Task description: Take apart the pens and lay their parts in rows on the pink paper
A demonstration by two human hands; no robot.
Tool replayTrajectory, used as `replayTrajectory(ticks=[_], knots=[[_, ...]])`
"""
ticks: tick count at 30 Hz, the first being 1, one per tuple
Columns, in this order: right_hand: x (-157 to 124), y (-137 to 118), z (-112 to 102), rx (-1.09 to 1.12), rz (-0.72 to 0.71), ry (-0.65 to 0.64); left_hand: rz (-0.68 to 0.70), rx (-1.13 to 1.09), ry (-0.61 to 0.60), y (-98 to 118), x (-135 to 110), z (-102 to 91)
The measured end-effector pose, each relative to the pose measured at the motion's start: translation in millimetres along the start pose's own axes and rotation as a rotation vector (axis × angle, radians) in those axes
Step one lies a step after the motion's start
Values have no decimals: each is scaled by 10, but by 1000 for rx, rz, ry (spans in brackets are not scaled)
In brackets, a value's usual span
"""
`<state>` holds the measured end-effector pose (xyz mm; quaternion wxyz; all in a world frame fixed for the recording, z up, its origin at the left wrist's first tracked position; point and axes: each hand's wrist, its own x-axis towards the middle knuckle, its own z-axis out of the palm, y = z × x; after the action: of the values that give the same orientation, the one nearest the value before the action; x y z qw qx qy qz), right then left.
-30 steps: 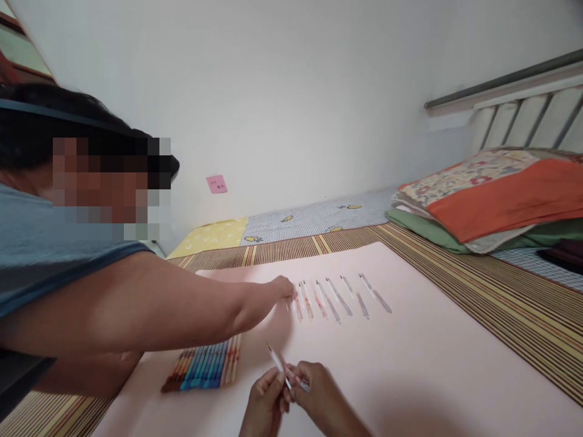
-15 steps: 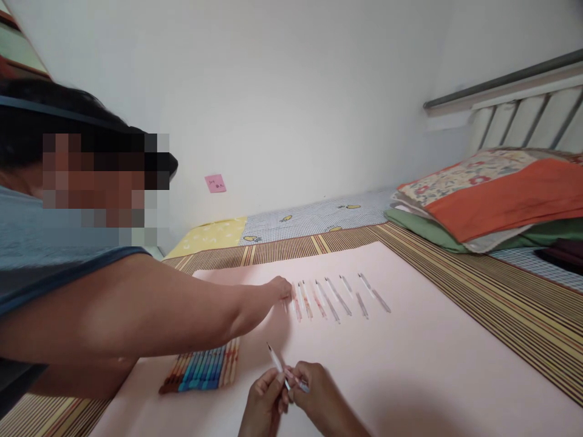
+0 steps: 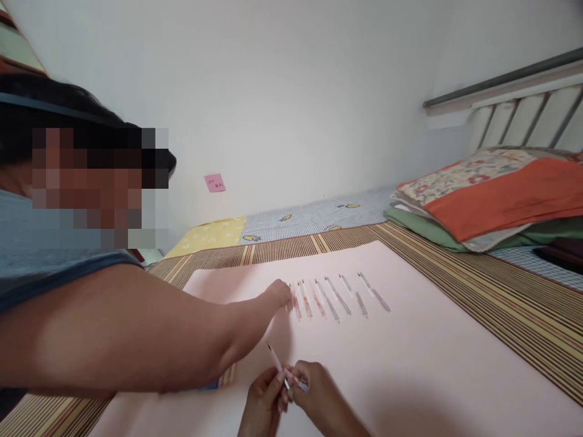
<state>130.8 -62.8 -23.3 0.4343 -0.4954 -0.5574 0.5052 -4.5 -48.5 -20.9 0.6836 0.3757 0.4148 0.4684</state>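
Low in the middle, my left hand is closed around a slim white pen, its dark tip pointing up and left. My right hand pinches a pinkish, partly clear pen piece that crosses the pen's lower end. It looks like a cap or barrel, but my fingers cover much of it. Beyond my hands lies a slanted row of white dark-tipped pens with clear or pinkish tubes at their lower ends. Another person's hand is at the left end of that row.
The other person's arm reaches across from the left, largely covering a set of coloured pens. A pale pink sheet lies on a striped mat. Folded cloths are piled at right, below a radiator.
The other person's arm and body have shifted lower and nearer, now hiding most of the coloured pens. My hands and the pen look almost unmoved.
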Motion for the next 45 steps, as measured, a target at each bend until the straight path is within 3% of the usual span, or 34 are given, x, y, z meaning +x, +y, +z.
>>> replayTrajectory(ticks=[20,28,45], knots=[[18,-70,1,-3,14,14,-10,-20,-1,-37,49,-51],[4,-108,-7,44,-61,2,-15,-26,-7,-33,42,-53],[-31,-139,-2,-13,-7,5,-10,-23,-5,1,7,-48]])
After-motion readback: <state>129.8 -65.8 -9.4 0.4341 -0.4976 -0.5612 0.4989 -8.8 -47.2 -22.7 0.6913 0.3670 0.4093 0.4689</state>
